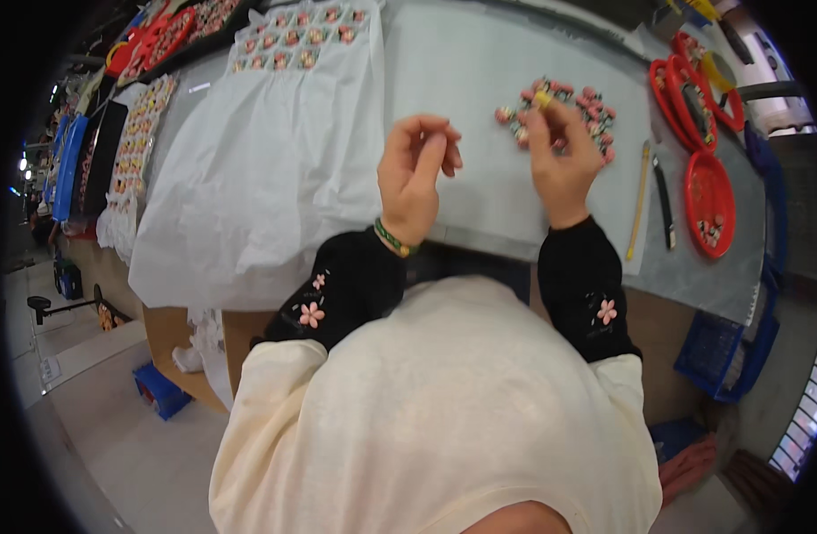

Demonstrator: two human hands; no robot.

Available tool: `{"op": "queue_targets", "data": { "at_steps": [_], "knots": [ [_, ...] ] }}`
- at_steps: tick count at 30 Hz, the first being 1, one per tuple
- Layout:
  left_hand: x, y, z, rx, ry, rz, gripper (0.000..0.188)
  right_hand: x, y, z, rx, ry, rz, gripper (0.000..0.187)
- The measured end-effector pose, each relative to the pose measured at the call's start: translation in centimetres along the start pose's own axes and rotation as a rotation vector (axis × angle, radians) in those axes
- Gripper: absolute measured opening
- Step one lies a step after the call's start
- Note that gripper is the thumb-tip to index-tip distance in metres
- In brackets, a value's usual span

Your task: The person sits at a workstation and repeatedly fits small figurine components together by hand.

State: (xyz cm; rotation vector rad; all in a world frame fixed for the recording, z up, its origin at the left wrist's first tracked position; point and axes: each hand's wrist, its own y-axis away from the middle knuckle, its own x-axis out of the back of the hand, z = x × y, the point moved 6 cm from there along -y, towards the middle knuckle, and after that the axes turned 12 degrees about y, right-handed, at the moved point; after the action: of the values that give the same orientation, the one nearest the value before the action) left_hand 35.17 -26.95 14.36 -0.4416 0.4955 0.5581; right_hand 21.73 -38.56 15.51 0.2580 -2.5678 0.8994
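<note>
My left hand (413,176) is raised above the grey table, its fingers curled and the thumb against them. Whatever it may hold is hidden. To the right, my right hand (564,160) pinches at the near side of a loose heap of small pink, green and cream figures (594,109). A small yellow bit (541,100) shows at its fingertips; whether it is held or covers a finger, I cannot tell. Left of my hands, a white sheet (248,169) carries rows of similar small figures (293,37) along its far end.
Red round trays (710,205) stand at the right, the nearest with a few small pieces. Beside them lie a thin yellow stick (638,200) and a black-handled tool (664,200). Another sheet of small pieces (141,133) is at the far left. A blue crate (711,351) sits lower right.
</note>
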Motion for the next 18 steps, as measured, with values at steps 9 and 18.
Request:
{"op": "queue_targets", "data": {
  "at_steps": [9,18],
  "knots": [
    [1.0,6.2,4.0,-0.315,-0.399,-0.571,0.021,-2.1,0.8,1.5,0.012,-0.251,-0.022,0.019],
    [10.1,11.9,-15.1,0.020,-1.242,-0.674,0.038,-1.7,1.4,1.2,0.021,-0.159,0.012,0.018]
  ]
}}
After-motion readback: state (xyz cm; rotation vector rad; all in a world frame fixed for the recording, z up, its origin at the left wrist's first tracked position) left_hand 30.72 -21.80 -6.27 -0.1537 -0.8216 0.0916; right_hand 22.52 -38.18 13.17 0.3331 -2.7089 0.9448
